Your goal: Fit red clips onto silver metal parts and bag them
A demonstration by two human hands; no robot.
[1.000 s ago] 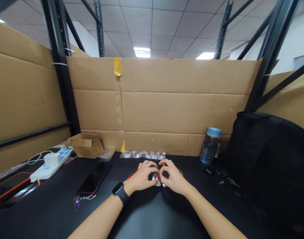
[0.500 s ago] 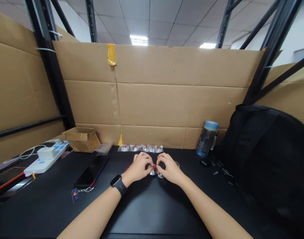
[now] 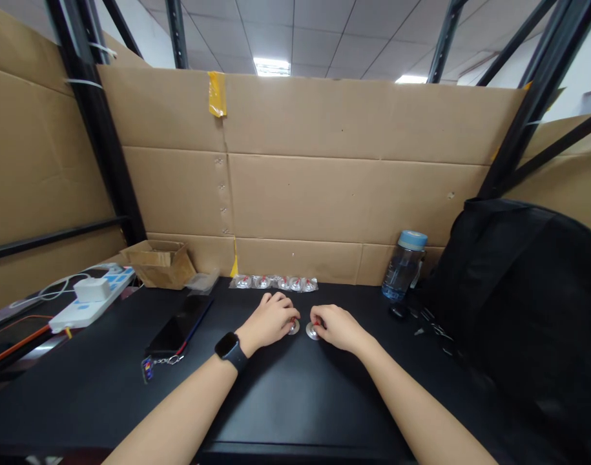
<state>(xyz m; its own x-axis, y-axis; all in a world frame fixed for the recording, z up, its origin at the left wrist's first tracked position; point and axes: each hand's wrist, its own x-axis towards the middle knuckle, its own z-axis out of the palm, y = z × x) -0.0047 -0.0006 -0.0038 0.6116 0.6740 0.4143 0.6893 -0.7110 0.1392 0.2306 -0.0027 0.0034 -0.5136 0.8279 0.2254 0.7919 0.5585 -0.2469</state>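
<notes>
1. We see the left hand (image 3: pixel 270 320) palm down over the middle of the black tabletop (image 3: pixel 314 400), nearer its far edge than its near edge. Its thumb and forefinger are pinched together at the red top of one silvery disc (image 3: pixel 294 329); the other fingers arch loosely forward.
2. We see the right hand (image 3: pixel 338 327) just across from it, fingers curled in. Its thumb and fingertips are brought together around the red top of a second silvery disc (image 3: pixel 311 332).
3. The two discs sit side by side, near each other but apart, with their shiny rims showing below the fingertips. We cannot tell whether they rest on the surface or are slightly lifted.
4. Beyond the hands, we find a row of clear packets (image 3: pixel 274 283) along the far edge, with silvery and red pieces inside.
5. On the left wrist we see a dark watch (image 3: pixel 230 351).
6. Toward the left edge lies a dark phone (image 3: pixel 179 326), with a small charm (image 3: pixel 147 369) on a chain by its near end. A small cardboard box (image 3: pixel 162 270) stands by the far left corner, and a white power strip (image 3: pixel 92 307) runs along the left edge.
7. By the far edge, right of the middle, a blue-lidded bottle (image 3: pixel 402 271) stands upright; a black backpack (image 3: pixel 522 310) fills the right side.
</notes>
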